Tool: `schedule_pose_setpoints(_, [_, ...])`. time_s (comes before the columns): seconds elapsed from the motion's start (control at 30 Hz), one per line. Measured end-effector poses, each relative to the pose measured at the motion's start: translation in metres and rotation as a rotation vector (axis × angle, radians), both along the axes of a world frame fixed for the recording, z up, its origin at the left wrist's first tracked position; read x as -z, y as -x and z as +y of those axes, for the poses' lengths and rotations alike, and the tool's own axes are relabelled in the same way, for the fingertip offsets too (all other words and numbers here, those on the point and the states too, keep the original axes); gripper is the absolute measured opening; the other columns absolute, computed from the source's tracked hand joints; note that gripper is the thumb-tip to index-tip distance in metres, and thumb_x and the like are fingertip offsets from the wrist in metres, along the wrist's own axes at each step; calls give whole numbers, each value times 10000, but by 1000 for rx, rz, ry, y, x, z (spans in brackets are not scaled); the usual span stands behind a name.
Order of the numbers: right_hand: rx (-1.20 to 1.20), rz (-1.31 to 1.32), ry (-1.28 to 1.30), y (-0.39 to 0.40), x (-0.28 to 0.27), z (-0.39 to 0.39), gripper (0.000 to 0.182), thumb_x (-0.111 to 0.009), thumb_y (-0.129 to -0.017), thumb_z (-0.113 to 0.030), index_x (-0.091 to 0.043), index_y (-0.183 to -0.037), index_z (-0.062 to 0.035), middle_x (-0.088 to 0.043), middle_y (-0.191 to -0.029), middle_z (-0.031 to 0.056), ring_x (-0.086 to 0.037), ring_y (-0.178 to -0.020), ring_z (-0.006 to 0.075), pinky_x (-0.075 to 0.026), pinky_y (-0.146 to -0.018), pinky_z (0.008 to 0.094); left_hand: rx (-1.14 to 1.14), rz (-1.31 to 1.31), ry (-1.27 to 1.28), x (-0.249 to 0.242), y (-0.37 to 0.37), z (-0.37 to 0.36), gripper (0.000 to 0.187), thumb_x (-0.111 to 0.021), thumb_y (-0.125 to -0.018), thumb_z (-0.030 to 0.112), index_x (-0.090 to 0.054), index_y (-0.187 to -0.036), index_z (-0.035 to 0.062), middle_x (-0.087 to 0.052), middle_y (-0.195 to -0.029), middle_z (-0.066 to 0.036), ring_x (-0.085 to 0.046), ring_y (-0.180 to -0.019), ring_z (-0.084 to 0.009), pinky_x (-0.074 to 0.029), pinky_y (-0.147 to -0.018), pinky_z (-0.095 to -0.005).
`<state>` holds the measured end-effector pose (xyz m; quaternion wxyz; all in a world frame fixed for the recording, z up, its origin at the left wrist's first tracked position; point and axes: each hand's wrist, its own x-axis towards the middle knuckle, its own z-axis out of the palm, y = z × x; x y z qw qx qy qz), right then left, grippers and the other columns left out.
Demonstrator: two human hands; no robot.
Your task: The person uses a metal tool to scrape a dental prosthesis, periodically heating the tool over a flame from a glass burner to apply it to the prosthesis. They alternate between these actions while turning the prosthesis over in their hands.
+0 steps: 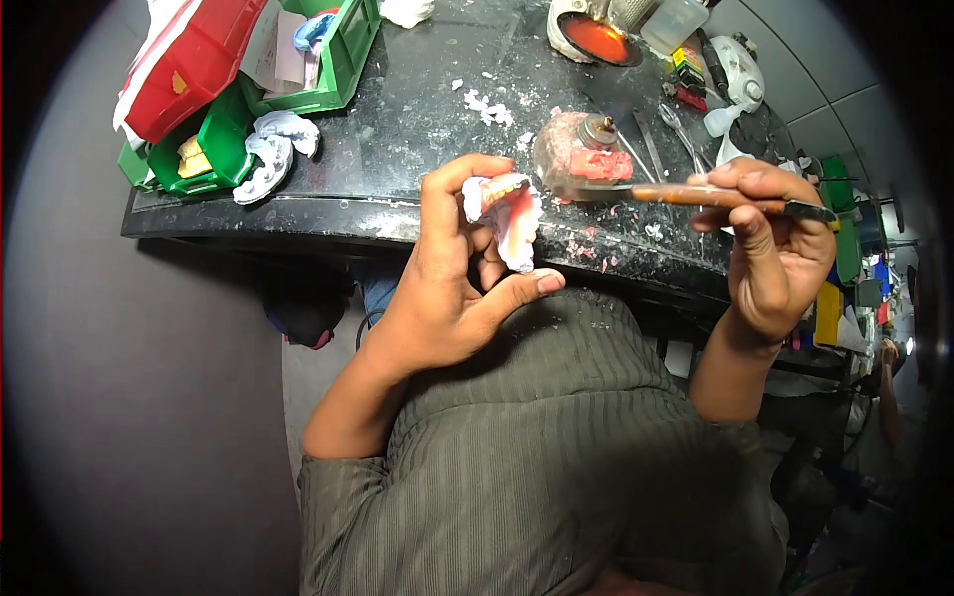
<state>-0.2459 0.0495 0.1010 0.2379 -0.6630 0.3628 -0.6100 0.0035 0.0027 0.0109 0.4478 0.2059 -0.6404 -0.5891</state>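
A white plaster dental cast (519, 236) with pink wax and a row of teeth is gripped between the thumb and fingers of my left hand (452, 268), over the table's front edge. My right hand (770, 238) holds a wooden-handled wax knife (696, 196) level, its metal blade pointing left toward the cast but apart from it. Behind the blade stands a glass spirit burner (558, 149), with a block of pink wax (600, 164) against it. Whether the burner is lit cannot be seen.
Green bins (338, 70) and a red bin (199, 60) stand at the back left, beside white plaster pieces (268, 154). A dish of glowing orange-red (596, 38) is at the back. Metal tools (648, 144) and plaster crumbs (487, 107) lie on the black table (417, 109).
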Motion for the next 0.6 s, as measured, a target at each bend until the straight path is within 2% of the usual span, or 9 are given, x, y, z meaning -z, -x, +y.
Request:
schedule_pose_setpoints(0.03, [-26, -15, -33, -2, 1, 1, 185, -664, -905, 18, -601, -1059, 100, -667, -1017, 272, -714, -901, 289, -646, -709, 340, 2, 6, 24, 0, 1, 0, 841, -763, -814, -55, -206, -1421, 114, -521, -1113, -74, -404, -671, -8, -367, -576, -157])
schedule_pose_setpoints(0.3, [-17, -18, -85, -11, 5, 1, 184, -691, -879, 30, -611, -1028, 102, -675, -1000, 262, -711, -849, 253, -638, -700, 323, -6, -4, 47, 1, 0, -1, 829, -772, -814, -35, -223, -1415, 116, -538, -1225, -120, -413, -694, -9, -364, -582, -155])
schedule_pose_setpoints(0.4, [-26, 79, -103, -8, 7, 1, 223, -674, -918, -48, -585, -1082, 75, -646, -1024, 257, -713, -885, 300, -630, -680, 323, -4, -2, 54, 1, -1, -1, 825, -774, -812, -34, -228, -1413, 113, -537, -1242, -120, -424, -703, -9, -367, -582, -155])
schedule_pose_setpoints(0.5, [-33, 75, -98, -12, 6, 0, 218, -675, -917, -45, -589, -1078, 74, -646, -1025, 255, -714, -880, 296, -629, -676, 321, -4, -1, 55, 1, 0, -1, 824, -776, -811, -34, -230, -1411, 110, -536, -1245, -119, -439, -715, -10, -370, -583, -156])
schedule_pose_setpoints(0.57, [-16, -35, -109, -16, 6, 1, 198, -705, -866, 33, -616, -1027, 108, -683, -985, 267, -711, -827, 246, -633, -702, 320, -6, -2, 55, 0, 0, 0, 823, -776, -811, -33, -230, -1411, 108, -537, -1246, -121, -447, -721, -10, -372, -583, -156])
schedule_pose_setpoints(0.6, [-16, -34, -109, -16, 6, 1, 198, -705, -866, 33, -616, -1027, 108, -683, -985, 267, -711, -827, 246, -633, -702, 320, -14, 1, 44, -1, 1, 0, 822, -776, -812, -32, -231, -1411, 108, -537, -1248, -123, -452, -729, -10, -373, -584, -155])
